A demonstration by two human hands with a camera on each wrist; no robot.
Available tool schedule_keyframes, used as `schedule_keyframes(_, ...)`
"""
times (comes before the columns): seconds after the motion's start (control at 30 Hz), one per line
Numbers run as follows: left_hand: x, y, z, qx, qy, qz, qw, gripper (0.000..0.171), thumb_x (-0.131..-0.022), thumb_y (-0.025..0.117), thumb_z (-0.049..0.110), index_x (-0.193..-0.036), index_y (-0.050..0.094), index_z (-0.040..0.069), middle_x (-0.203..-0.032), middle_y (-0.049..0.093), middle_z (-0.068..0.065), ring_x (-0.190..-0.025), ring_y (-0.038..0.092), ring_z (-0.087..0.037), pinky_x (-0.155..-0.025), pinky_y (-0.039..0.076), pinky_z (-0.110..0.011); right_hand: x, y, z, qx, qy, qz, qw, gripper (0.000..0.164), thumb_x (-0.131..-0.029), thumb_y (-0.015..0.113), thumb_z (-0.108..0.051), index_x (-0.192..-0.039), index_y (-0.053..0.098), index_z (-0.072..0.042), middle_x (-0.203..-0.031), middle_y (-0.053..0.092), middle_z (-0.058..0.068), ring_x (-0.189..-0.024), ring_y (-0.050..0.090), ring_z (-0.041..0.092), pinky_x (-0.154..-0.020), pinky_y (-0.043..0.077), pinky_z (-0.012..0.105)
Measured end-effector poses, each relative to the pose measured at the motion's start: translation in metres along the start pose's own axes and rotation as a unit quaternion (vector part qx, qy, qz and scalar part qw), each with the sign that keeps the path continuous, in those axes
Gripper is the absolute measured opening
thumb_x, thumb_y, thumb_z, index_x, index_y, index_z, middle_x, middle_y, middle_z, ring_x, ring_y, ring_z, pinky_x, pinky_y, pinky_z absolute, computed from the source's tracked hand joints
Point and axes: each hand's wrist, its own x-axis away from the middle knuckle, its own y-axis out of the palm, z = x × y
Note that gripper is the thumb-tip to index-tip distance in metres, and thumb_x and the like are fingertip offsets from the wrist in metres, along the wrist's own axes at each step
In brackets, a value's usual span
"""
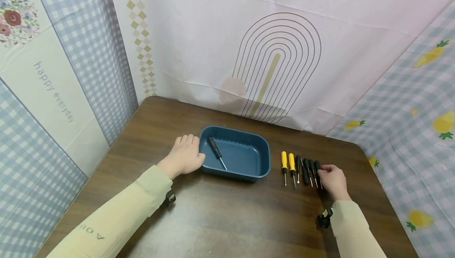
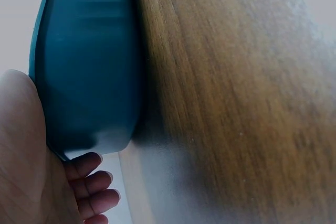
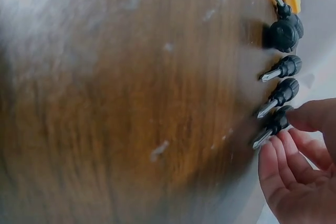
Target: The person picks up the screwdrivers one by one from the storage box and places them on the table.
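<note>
A blue rectangular plastic bin [image 1: 234, 176] sits on the table, and one black-handled screwdriver [image 1: 214, 147] lies inside it. My left hand [image 1: 184, 153] grips the bin's left end, its thumb at the rim; the left wrist view shows curled fingertips [image 2: 97, 182] beside the bin's outer wall [image 2: 89, 66]. To the right of the bin is a row of screwdrivers, two with yellow handles [image 1: 284, 159] and several with black ones. At the row's right end my right hand [image 1: 333, 181] pinches the last black screwdriver [image 3: 278, 121] between thumb and fingers, with the tool still low by the table.
The brown wooden table [image 1: 227, 218] has rounded back corners. A pale patterned cloth [image 1: 199, 44] hangs behind it, with checked cloths at the left [image 1: 81, 32] and right [image 1: 401, 143]. One black screwdriver [image 1: 305, 177] in the row lies with its handle toward me.
</note>
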Motion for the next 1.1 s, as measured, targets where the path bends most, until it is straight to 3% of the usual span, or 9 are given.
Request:
schedule_keyframes(0.27,-0.001,0.0,0.0,0.002,0.002,-0.001,1.0,0.042,-0.089,0.047,0.033,-0.113,0.049,-0.001,-0.101,0.045,-0.01,-0.097,0.04,-0.028,-0.094,0.029,-0.048,0.003,-0.001,-0.019,-0.029,-0.001,0.052,0.998,0.053,-0.096,0.05,-0.039,-0.129,0.052,0.003,-0.115,0.059,0.024,-0.099,0.057,0.036,-0.077,0.046,0.047)
schedule_keyframes(0.6,0.0,0.0,0.0,0.002,-0.002,-0.006,1.0,0.043,-0.089,0.045,0.034,-0.114,0.048,-0.001,-0.101,0.045,-0.009,-0.096,0.039,-0.027,-0.094,0.029,-0.047,0.005,-0.001,-0.063,-0.085,-0.018,0.04,0.995,0.079,-0.089,0.048,-0.062,-0.142,0.041,-0.004,-0.124,0.054,0.023,-0.108,0.054,0.038,-0.087,0.043,0.053)
schedule_keyframes(1.1,0.001,-0.006,0.003,0.003,-0.002,-0.003,1.0,0.04,-0.088,0.047,0.031,-0.111,0.049,-0.002,-0.098,0.045,-0.01,-0.096,0.041,-0.028,-0.093,0.03,-0.048,0.009,0.023,-0.124,-0.117,-0.093,0.035,0.988,0.075,-0.086,0.057,-0.062,-0.136,0.048,-0.008,-0.115,0.061,0.015,-0.102,0.059,0.03,-0.087,0.045,0.046)
